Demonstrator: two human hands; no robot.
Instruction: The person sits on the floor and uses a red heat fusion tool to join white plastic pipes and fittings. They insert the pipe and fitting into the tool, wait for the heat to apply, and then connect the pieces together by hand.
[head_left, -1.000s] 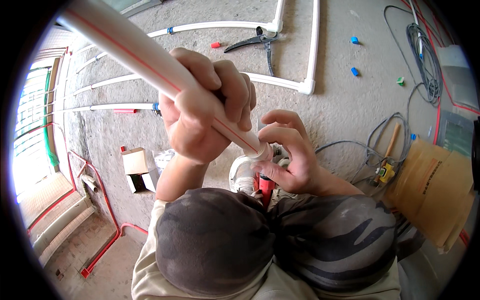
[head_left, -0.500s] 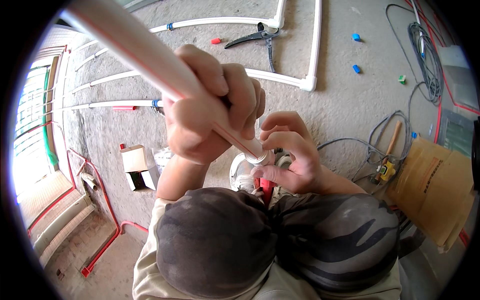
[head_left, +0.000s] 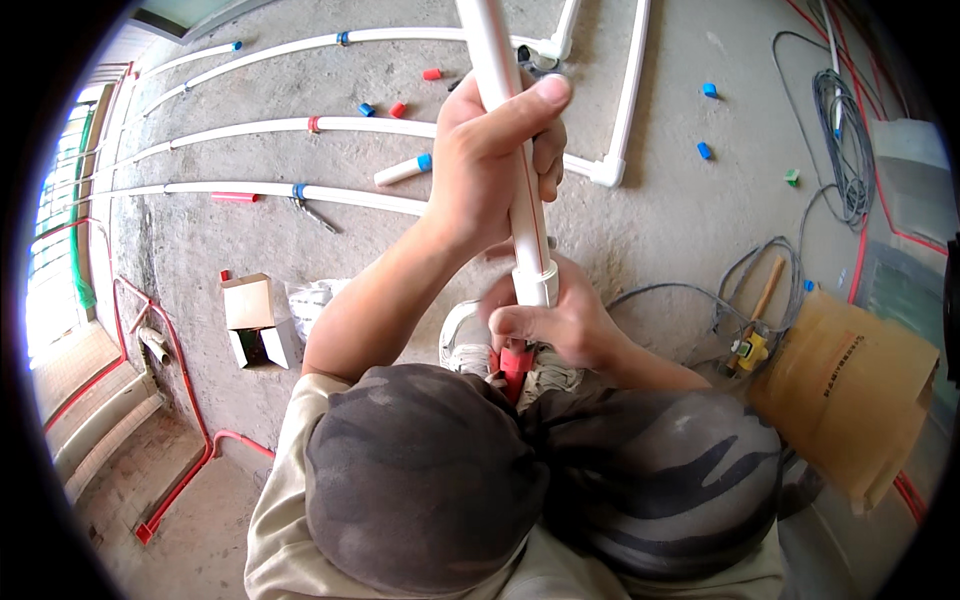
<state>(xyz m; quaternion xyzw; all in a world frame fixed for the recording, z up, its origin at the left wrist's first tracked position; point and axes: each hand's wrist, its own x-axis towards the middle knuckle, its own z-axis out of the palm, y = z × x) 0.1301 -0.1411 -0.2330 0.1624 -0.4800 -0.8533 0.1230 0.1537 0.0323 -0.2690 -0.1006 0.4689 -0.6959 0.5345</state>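
Observation:
A long white plastic pipe (head_left: 527,205) with a thin red stripe runs from the top edge down between my knees. My left hand (head_left: 485,165) is closed round it partway along, thumb laid across the front. At its lower end sits a wider white pipe fitting (head_left: 535,284). My right hand (head_left: 568,312), a little blurred, has its fingers and thumb round that fitting. Below, between my shoes (head_left: 462,345), stands a red tool (head_left: 517,368), whose upper part is partly covered by my right hand.
White pipes (head_left: 380,198) with blue and red clips lie across the concrete floor. Loose blue and red caps (head_left: 431,74) are scattered there. An open carton (head_left: 262,320) stands left; at right are a grey cable (head_left: 845,150), a hammer (head_left: 768,300) and a cardboard sheet (head_left: 850,390).
The pipe has swung from leaning far left to nearly upright in the picture. My left hand moved up and right with it. The fitting at the pipe's lower end now shows more plainly.

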